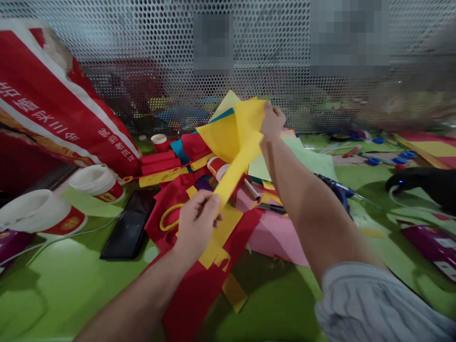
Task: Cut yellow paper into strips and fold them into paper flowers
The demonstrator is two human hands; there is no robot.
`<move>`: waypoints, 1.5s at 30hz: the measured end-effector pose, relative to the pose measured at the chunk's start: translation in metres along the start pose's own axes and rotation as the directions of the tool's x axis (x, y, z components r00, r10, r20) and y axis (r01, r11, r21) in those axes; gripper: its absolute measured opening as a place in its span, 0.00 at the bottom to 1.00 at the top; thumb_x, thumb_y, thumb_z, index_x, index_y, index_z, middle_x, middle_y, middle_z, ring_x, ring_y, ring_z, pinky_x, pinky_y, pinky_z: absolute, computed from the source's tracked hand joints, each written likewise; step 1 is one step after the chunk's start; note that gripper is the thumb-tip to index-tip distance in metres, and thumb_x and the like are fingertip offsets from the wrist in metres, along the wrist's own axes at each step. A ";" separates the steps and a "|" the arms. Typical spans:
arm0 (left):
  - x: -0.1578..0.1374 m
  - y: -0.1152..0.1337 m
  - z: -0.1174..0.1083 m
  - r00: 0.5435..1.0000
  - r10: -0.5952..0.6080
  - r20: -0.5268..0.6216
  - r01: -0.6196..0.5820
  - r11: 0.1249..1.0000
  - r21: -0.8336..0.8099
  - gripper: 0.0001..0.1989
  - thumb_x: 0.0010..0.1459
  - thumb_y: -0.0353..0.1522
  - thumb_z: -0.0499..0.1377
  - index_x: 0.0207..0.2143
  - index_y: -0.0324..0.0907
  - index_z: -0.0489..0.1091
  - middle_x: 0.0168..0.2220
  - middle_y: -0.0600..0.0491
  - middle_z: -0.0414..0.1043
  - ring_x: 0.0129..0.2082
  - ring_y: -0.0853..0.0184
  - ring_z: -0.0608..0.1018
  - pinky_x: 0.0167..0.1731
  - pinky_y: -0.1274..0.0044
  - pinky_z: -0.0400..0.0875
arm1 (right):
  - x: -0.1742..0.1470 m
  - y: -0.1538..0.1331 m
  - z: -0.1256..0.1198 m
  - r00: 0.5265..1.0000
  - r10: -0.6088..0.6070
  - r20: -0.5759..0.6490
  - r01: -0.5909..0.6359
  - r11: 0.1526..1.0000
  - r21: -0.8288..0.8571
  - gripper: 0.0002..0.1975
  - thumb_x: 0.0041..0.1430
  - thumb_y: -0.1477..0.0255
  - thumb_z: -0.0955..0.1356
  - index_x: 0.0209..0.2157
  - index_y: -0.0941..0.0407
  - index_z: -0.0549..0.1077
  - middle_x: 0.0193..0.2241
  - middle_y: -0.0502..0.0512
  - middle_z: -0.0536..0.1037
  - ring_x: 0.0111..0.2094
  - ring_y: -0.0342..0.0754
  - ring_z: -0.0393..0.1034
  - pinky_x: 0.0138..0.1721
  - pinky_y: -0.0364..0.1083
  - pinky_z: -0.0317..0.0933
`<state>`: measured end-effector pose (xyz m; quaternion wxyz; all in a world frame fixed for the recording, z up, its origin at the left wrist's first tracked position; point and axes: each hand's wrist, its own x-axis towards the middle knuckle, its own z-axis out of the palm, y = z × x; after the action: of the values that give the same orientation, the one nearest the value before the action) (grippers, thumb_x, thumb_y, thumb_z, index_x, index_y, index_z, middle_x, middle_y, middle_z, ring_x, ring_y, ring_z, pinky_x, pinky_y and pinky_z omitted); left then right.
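Observation:
My left hand [199,221] pinches the lower end of a yellow strip [237,171] between thumb and fingers. The strip slants up and right to the wrist of my right hand [273,121]. That hand is closed on the edge of a larger yellow sheet [223,137], raised above the pile; whether strip and sheet are joined, I cannot tell. Both look like felt or craft paper. Beneath my left hand lie yellow-handled scissors [169,217], yellow offcuts [230,223] and a long red sheet [199,294]. A white marker [251,189] rests under the strip.
On the left are paper cups [96,183], a black phone [130,225] with a white cable, and a tall red bag [67,95]. Pink sheets [278,237] and a blue glue gun [337,192] lie by my right forearm. A perforated metal screen [160,42] stands behind.

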<state>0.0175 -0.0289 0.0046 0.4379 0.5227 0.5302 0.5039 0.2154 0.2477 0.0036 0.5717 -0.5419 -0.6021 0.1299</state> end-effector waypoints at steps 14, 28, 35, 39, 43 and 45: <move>0.030 0.000 -0.020 0.906 -0.273 0.323 -0.163 0.478 0.863 0.09 0.50 0.34 0.51 0.21 0.41 0.63 0.20 0.51 0.67 0.27 0.61 0.75 0.24 0.75 0.64 | -0.211 -0.108 -0.118 0.914 -0.266 0.307 0.253 0.964 0.080 0.13 0.57 0.63 0.64 0.25 0.56 0.71 0.22 0.48 0.74 0.25 0.41 0.68 0.25 0.41 0.59; -0.068 -0.010 0.004 0.681 0.199 0.705 -0.726 0.308 0.615 0.21 0.52 0.29 0.55 0.50 0.36 0.63 0.48 0.45 0.70 0.48 0.60 0.71 0.49 0.68 0.66 | -0.301 -0.110 -0.126 0.653 -0.483 0.584 0.707 0.666 -0.240 0.17 0.63 0.68 0.59 0.25 0.57 0.72 0.17 0.50 0.74 0.19 0.41 0.68 0.22 0.42 0.51; -0.066 -0.036 -0.011 0.689 0.121 0.715 -0.715 0.281 0.641 0.11 0.60 0.29 0.48 0.35 0.40 0.71 0.31 0.51 0.76 0.32 0.64 0.77 0.30 0.74 0.71 | -0.309 -0.087 -0.170 0.650 -0.339 0.680 0.607 0.771 -0.195 0.09 0.60 0.70 0.63 0.37 0.56 0.74 0.29 0.53 0.79 0.30 0.46 0.73 0.30 0.43 0.64; -0.074 -0.041 -0.023 0.696 0.229 0.681 -0.708 0.375 0.598 0.08 0.58 0.28 0.51 0.31 0.41 0.70 0.34 0.52 0.75 0.37 0.67 0.75 0.37 0.75 0.70 | -0.313 -0.068 -0.194 0.651 -0.299 0.698 0.522 0.844 -0.125 0.10 0.60 0.73 0.61 0.33 0.55 0.74 0.35 0.54 0.79 0.39 0.46 0.72 0.40 0.44 0.66; -0.086 -0.038 -0.013 0.729 0.217 0.650 -0.682 0.310 0.662 0.08 0.55 0.36 0.56 0.30 0.40 0.70 0.32 0.50 0.74 0.35 0.62 0.73 0.36 0.70 0.69 | -0.317 -0.065 -0.193 0.697 -0.289 0.656 0.512 0.841 -0.174 0.10 0.60 0.75 0.61 0.31 0.56 0.74 0.33 0.55 0.79 0.38 0.47 0.72 0.40 0.46 0.67; -0.090 -0.036 -0.006 0.726 0.181 0.663 -0.685 0.270 0.677 0.10 0.56 0.37 0.56 0.30 0.40 0.70 0.30 0.50 0.73 0.33 0.62 0.73 0.34 0.70 0.68 | -0.317 -0.066 -0.189 0.718 -0.258 0.646 0.499 0.838 -0.220 0.10 0.59 0.74 0.62 0.31 0.56 0.74 0.30 0.55 0.79 0.35 0.47 0.72 0.38 0.46 0.67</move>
<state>0.0139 -0.1169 -0.0359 0.0364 0.9011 0.4199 0.1019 0.2623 -0.1187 -0.0598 0.2530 -0.4354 -0.8624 0.0511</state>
